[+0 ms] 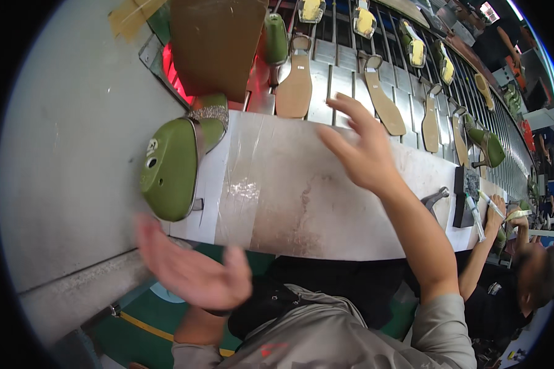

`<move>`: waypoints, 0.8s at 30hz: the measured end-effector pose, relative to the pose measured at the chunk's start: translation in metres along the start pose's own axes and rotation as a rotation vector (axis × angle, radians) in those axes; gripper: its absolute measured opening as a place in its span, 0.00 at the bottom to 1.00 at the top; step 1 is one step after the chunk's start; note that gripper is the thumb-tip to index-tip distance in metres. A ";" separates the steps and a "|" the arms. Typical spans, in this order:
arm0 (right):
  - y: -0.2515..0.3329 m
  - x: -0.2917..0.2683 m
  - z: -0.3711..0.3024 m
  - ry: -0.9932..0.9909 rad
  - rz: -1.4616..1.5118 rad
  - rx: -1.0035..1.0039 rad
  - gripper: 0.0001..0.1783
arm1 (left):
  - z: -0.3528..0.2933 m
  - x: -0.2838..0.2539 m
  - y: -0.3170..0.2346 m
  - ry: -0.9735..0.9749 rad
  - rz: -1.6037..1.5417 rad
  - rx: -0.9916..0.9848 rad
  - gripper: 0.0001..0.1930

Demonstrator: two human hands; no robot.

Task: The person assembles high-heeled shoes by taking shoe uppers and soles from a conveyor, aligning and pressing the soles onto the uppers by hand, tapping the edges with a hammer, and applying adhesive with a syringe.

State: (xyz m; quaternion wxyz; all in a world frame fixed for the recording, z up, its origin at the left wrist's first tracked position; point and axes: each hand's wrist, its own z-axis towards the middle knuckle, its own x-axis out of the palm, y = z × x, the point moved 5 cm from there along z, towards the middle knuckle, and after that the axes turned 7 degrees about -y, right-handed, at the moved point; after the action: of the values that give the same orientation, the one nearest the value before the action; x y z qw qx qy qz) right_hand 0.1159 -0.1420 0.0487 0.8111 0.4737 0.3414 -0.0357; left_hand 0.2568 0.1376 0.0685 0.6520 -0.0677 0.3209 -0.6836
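A green shoe last with a shoe's sole and a glittery strap on it lies at the left end of the bench. Just below its toe is my left hand, blurred, with fingers stretched out and nothing in it. My right hand hovers over the far edge of the bench, fingers spread and empty, close to the shoes on the conveyor. One of these, a tan-soled shoe, lies sole up just beyond my fingers. Neither hand visibly touches a shoe.
The worn bench top stretches before me. Behind it runs a slatted metal conveyor with several shoes and green lasts. A brown board stands by a red glow. At right are a hammer, a black block and a co-worker's hand.
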 end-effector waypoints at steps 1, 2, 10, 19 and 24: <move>-0.003 -0.039 -0.031 -0.033 -0.117 -0.074 0.28 | 0.019 0.009 0.010 -0.103 -0.171 -0.105 0.45; -0.021 -0.072 -0.060 -0.108 -0.235 -0.061 0.24 | 0.020 0.020 0.028 -0.026 -0.237 -0.303 0.40; -0.086 -0.166 -0.201 -0.469 -0.659 0.022 0.19 | 0.015 0.052 0.024 0.070 -0.571 -0.772 0.21; -0.099 -0.178 -0.207 -0.595 -0.521 -0.044 0.20 | -0.065 0.079 -0.068 0.442 -1.231 -1.359 0.24; -0.102 -0.183 -0.211 -0.627 -0.519 -0.006 0.19 | -0.074 0.078 -0.091 0.545 -1.195 -1.296 0.25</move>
State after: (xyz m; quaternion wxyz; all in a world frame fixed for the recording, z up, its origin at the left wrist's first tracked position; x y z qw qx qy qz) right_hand -0.1722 -0.0792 0.0130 0.8414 0.3354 0.1856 -0.3809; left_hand 0.1309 0.0854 0.0332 -0.0729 -0.4105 0.6951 -0.5858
